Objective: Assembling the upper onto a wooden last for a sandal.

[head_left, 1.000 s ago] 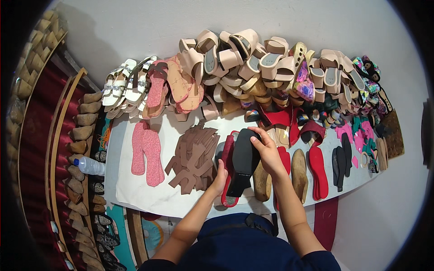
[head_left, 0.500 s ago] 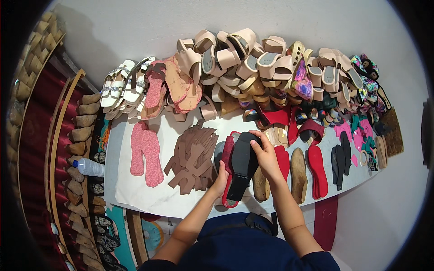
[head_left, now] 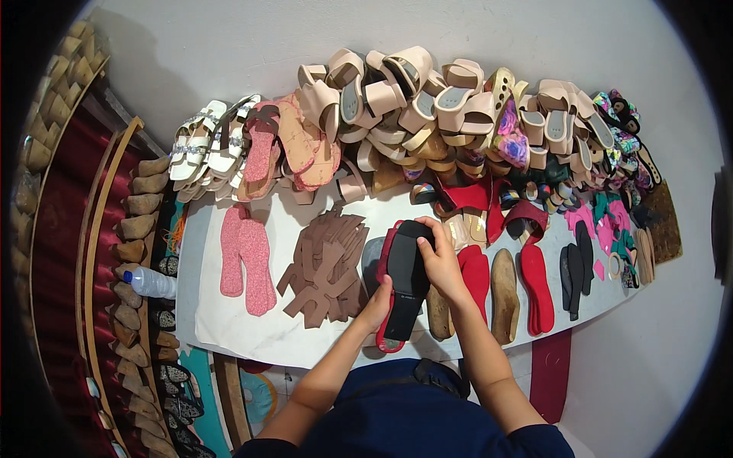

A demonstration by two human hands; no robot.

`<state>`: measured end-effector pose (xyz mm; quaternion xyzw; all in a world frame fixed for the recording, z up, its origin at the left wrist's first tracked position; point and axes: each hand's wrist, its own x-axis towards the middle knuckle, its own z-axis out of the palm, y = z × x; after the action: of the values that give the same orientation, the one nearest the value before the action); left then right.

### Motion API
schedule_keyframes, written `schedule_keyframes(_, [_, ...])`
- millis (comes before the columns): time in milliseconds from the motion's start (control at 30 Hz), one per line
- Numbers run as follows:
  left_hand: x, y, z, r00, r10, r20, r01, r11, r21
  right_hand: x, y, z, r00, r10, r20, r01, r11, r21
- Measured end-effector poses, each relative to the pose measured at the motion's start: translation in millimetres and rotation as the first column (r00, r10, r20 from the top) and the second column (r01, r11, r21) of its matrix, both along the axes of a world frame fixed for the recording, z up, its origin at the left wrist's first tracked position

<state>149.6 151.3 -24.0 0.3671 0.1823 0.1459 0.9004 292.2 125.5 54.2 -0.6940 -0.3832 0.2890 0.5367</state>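
Over the front middle of the table, my two hands hold a black shoe sole [head_left: 408,271] against a red sandal [head_left: 387,252]. The sandal shows as a red rim along the sole's left side and below its lower end. My left hand [head_left: 376,305] is closed on the sandal's left edge, its thumb at the black sole. My right hand [head_left: 441,263] grips the sole's upper right edge, thumb on its face, the other fingers partly hidden. Beside them lie a pile of brown cut strap pieces [head_left: 327,267], a wooden shoe last [head_left: 503,294] and red insoles [head_left: 536,290].
Beige slide sandals [head_left: 458,99] are heaped along the table's back by the wall. White sandals [head_left: 202,145] and pink glitter soles [head_left: 258,267] are at the left. Black soles [head_left: 576,267] lie at the right. Shelved wooden lasts [head_left: 141,204] and a plastic bottle [head_left: 153,283] stand beyond the left edge.
The black sole now lies closer over the red sandal, its lower end nearer the sandal's lower end. My left hand has shifted slightly right, its thumb reaching the sole; my right hand has moved slightly.
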Motion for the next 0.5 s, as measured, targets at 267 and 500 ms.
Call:
schedule_keyframes(267, [5,-6,24,0.995,0.082,-0.049,-0.057,0.918,0.392,-6,3,-5,0.926,-0.088,0.366,0.131,0.987,-0.095])
schedule_keyframes(500, [4,-8,22,0.996,0.084,-0.036,-0.068,0.943,0.325,-2,7,-12,0.947,-0.103,0.305,0.137,0.987,-0.090])
